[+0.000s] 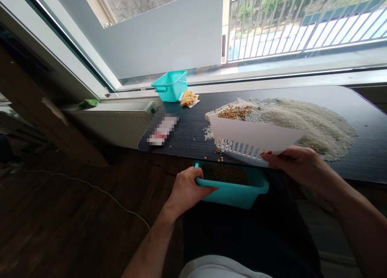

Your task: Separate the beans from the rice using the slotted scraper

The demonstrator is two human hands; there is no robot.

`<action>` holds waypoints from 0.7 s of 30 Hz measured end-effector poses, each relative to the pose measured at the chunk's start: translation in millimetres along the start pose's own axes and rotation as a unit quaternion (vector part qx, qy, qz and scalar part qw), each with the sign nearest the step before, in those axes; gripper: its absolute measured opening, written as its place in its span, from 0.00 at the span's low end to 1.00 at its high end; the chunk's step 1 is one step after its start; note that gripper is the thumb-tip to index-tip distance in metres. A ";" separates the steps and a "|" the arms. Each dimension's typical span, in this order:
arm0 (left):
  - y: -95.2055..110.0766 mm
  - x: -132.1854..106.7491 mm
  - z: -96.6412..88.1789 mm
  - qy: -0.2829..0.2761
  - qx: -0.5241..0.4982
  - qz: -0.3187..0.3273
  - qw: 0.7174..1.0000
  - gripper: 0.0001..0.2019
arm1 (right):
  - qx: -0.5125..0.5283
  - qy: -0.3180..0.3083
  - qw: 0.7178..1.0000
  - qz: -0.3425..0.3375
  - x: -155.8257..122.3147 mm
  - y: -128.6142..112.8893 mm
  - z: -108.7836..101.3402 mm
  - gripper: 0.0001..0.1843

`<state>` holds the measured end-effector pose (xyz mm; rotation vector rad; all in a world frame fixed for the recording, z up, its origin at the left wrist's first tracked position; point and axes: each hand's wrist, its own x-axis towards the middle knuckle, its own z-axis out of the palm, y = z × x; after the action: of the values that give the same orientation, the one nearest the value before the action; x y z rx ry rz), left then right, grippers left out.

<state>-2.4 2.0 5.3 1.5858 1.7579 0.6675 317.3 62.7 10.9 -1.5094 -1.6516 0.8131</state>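
Note:
My left hand (189, 187) grips the left end of a turquoise plastic bin (238, 195), held just below the table's front edge over my lap. Small brownish grains (225, 174) cover the bin's bottom. In my right hand (299, 159) is a white slotted plastic sheet (254, 134), tilted on edge above the table, its slots toward the front. Behind the sheet lie yellow-brown peas or similar grains (237, 111), beside a wide heap of white rice-like grains (308, 116). A few loose yellow grains (220, 159) rest near the table edge by the bin.
A second turquoise bin (172, 86) stands at the table's back left corner, with a crumpled yellow item (189, 98) next to it. A blurred phone-like object (163, 130) lies on the dark table (190, 126). Left are a radiator (121, 120) and a floor cable (102, 193).

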 end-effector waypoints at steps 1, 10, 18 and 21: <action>-0.3 0.1 -0.2 0.002 0.002 0.003 1.000 0.27 | 0.009 -0.017 1.000 0.006 -1.5 -3.9 -1.8 0.38; 0.2 -0.2 -1.7 0.002 0.001 -0.008 1.000 0.27 | 0.011 -0.013 0.999 0.028 3.0 -9.0 -1.4 0.39; 1.8 0.9 -2.0 -0.001 0.017 0.007 1.000 0.28 | 0.026 -0.043 0.999 0.007 -5.5 -8.1 -6.6 0.39; 0.7 1.5 -1.9 -0.001 0.023 0.010 1.000 0.28 | 0.039 -0.032 0.999 0.020 -7.3 -9.6 -8.8 0.39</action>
<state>-3.4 3.7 6.8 1.6374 1.7688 0.6385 320.0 54.1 22.8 -1.4791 -1.6209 0.9453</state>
